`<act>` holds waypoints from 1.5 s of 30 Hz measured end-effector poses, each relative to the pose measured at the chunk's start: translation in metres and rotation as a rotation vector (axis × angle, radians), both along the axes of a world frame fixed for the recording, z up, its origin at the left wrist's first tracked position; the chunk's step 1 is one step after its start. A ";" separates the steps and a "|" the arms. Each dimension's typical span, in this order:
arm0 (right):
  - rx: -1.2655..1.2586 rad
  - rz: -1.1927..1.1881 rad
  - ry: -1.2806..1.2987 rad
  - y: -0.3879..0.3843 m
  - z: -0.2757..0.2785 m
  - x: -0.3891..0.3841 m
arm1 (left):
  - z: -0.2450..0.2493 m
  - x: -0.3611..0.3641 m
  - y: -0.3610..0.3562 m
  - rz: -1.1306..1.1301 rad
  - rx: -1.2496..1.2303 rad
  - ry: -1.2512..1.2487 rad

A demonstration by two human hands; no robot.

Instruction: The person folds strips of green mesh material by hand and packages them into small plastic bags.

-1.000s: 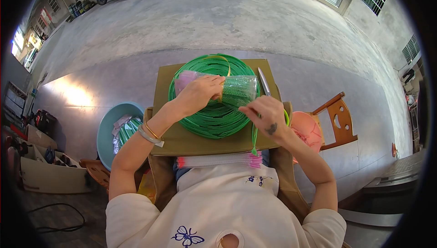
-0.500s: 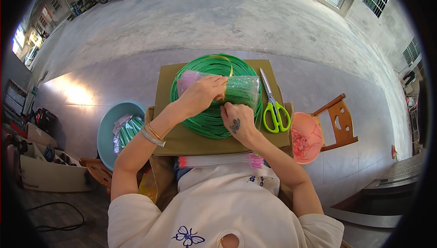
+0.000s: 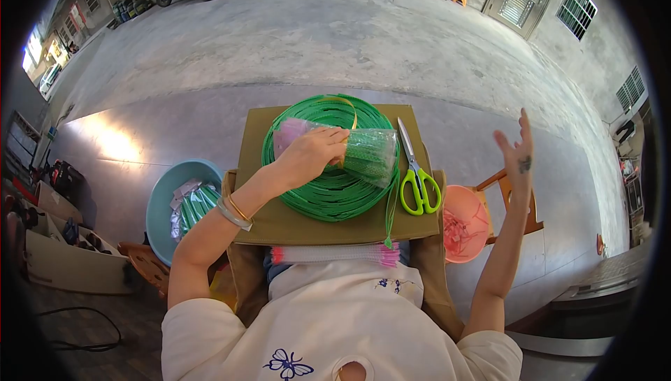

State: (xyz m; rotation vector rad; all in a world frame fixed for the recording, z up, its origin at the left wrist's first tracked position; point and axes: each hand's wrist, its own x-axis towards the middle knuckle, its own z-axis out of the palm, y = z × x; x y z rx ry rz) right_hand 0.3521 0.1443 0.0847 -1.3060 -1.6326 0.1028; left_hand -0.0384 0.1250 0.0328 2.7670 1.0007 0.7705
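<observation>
My left hand point(image 3: 313, 154) is closed around a bundle of clear plastic sleeves point(image 3: 372, 152) with green patterning at one end and pink at the other. A yellow band loops up beside its fingers. Beneath the bundle lies a large coil of green plastic strip point(image 3: 328, 203) on an olive-brown board point(image 3: 269, 231). One thin green strand point(image 3: 389, 224) droops over the board's near edge. My right hand point(image 3: 518, 154) is raised off to the right, fingers spread, holding nothing. Green-handled scissors point(image 3: 419, 189) rest beside the coil, blades pointing away from me.
Across my lap lies another bundle of translucent, pink-tipped sleeves point(image 3: 335, 254). A blue basin point(image 3: 159, 203) with green and silvery packets stands at left. At right, a pink basin point(image 3: 475, 203) holds reddish strips, beside a wooden chair point(image 3: 532, 213).
My right hand has left the bundle and swung out to the right, opening. A green strand now hangs over the board's near edge. My left hand still grips the bundle.
</observation>
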 end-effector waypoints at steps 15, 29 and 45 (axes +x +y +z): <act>-0.730 0.767 -1.030 0.040 -0.016 -0.210 | -0.016 0.009 -0.021 0.106 0.281 0.074; -0.831 0.753 -0.896 0.046 -0.025 -0.212 | 0.029 0.003 0.005 -0.028 -0.110 0.269; -0.390 0.369 -0.552 0.123 -0.099 -0.229 | 0.036 0.007 0.022 0.028 -0.219 0.315</act>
